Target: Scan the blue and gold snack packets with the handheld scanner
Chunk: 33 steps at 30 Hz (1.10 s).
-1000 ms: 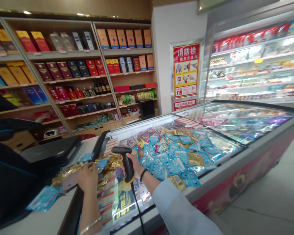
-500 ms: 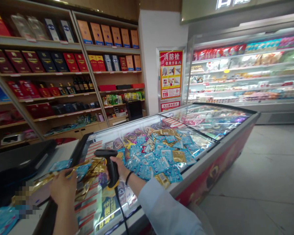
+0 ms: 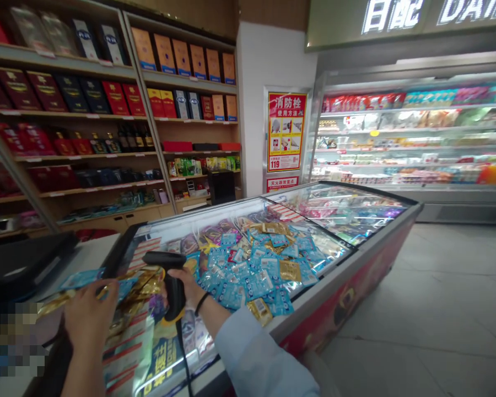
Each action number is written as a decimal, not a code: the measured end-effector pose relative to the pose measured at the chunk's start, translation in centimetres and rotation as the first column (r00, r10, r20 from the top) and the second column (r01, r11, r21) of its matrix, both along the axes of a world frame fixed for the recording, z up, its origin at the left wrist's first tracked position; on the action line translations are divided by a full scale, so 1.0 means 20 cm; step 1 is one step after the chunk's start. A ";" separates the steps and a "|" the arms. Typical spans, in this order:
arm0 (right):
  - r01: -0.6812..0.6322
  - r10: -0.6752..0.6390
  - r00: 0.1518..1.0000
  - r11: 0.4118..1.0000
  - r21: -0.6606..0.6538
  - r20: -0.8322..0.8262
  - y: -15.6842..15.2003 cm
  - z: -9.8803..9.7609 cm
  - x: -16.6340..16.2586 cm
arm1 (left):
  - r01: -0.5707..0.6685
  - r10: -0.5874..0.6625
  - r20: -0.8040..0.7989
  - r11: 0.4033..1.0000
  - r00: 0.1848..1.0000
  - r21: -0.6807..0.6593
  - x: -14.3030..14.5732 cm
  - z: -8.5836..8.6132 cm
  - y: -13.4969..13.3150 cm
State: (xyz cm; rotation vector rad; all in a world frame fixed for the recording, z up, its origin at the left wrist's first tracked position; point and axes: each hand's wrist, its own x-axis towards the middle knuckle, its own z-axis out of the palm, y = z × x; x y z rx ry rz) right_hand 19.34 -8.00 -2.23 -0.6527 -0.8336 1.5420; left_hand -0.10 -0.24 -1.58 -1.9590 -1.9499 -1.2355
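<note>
My right hand [image 3: 186, 284] is closed round the handle of a black and yellow barcode scanner [image 3: 174, 292], its cable running down toward me. The scanner's head points left, over gold packets [image 3: 146, 284] on the freezer's glass top. My left hand [image 3: 91, 309] has its fingers curled down at gold and blue packets, apparently gripping one; the fingertips are partly hidden. A blue packet [image 3: 82, 278] lies just beyond that hand. Right of the scanner, a heap of blue packets [image 3: 258, 281] is spread on the glass, with a gold packet [image 3: 290, 270] among them.
The long chest freezer [image 3: 314, 317] stretches away to the right. A black machine [image 3: 20, 264] stands on the counter at the left. Shelves of boxes and bottles [image 3: 134, 138] line the back left. A lit refrigerated display [image 3: 413, 132] stands beyond the tiled floor [image 3: 438, 292].
The view has tilted up and turned slightly right, so the hands and freezer sit further left. The scanner remains in my right hand, and my left hand is still at the packets.
</note>
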 end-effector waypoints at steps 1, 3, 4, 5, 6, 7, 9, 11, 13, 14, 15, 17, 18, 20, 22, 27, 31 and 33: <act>0.005 -0.005 1.000 1.000 0.004 -0.002 -0.01 0.02 0.01 | 0.041 -0.041 0.007 0.999 0.999 0.022 0.01 0.00 0.00; 0.018 -0.018 1.000 1.000 0.009 0.004 -0.04 0.06 0.05 | 0.118 -0.119 0.017 0.992 0.993 0.051 0.04 0.00 0.01; 0.021 -0.021 1.000 1.000 0.015 0.011 -0.06 0.09 0.08 | 0.145 -0.147 0.019 0.988 0.989 0.059 0.06 0.00 0.01; 0.028 -0.028 0.999 0.999 0.024 0.022 -0.08 0.12 0.11 | 0.166 -0.168 0.018 0.984 0.986 0.066 0.09 0.01 0.01; 0.024 -0.026 0.999 0.999 0.040 0.032 -0.11 0.15 0.15 | 0.187 -0.189 0.013 0.980 0.982 0.074 0.12 0.02 0.01; 0.061 -0.063 0.998 0.995 0.076 0.027 -0.13 0.19 0.20 | 0.207 -0.208 0.005 0.975 0.978 0.084 0.16 0.03 0.00; 0.095 -0.100 0.994 0.986 0.138 0.032 -0.18 0.25 0.30 | 0.289 -0.287 -0.034 0.951 0.957 0.110 0.27 0.07 -0.02; 0.152 -0.157 0.987 0.975 0.161 0.021 -0.23 0.30 0.42 | 0.336 -0.333 -0.047 0.934 0.942 0.122 0.42 0.11 -0.07; 0.195 -0.202 0.979 0.960 0.199 0.014 -0.27 0.33 0.54 | 0.394 -0.389 -0.069 0.914 0.919 0.094 0.60 0.14 -0.12; 0.222 -0.230 0.973 0.950 0.218 0.010 -0.30 0.34 0.61 | 0.415 -0.410 -0.069 0.906 0.909 0.079 0.69 0.15 -0.15; 0.232 -0.243 0.970 0.944 0.235 0.018 -0.32 0.34 0.68 | 0.423 -0.420 -0.057 0.904 0.906 0.067 0.79 0.15 -0.19; 0.245 -0.267 0.962 0.934 0.261 0.051 -0.37 0.32 0.81 | 0.442 -0.441 -0.028 0.897 0.897 0.014 0.97 0.12 -0.25; 0.254 -0.282 0.957 0.929 0.269 0.071 -0.40 0.30 0.88 | 0.456 -0.457 -0.021 0.890 0.889 -0.011 1.05 0.10 -0.28; 0.282 -0.324 0.937 0.923 0.260 0.134 -0.43 0.26 1.01 | 0.473 -0.474 -0.022 0.880 0.880 -0.052 1.19 0.06 -0.32; 0.310 -0.363 0.903 0.921 0.235 0.232 -0.44 0.22 1.13 | 0.462 -0.467 -0.034 0.881 0.883 -0.100 1.28 0.02 -0.33; 0.377 -0.416 0.823 0.909 0.177 0.387 -0.38 0.13 1.34 | 0.380 -0.407 -0.090 0.898 0.909 -0.222 1.32 -0.03 -0.28; 0.377 -0.394 0.798 0.917 0.133 0.455 -0.32 0.07 1.39 | 0.274 -0.325 -0.146 0.917 0.934 -0.288 1.27 -0.07 -0.21; 0.348 -0.356 0.795 0.931 0.111 0.492 -0.31 0.05 1.38 | 0.203 -0.272 -0.164 0.915 0.948 -0.348 1.24 -0.08 -0.19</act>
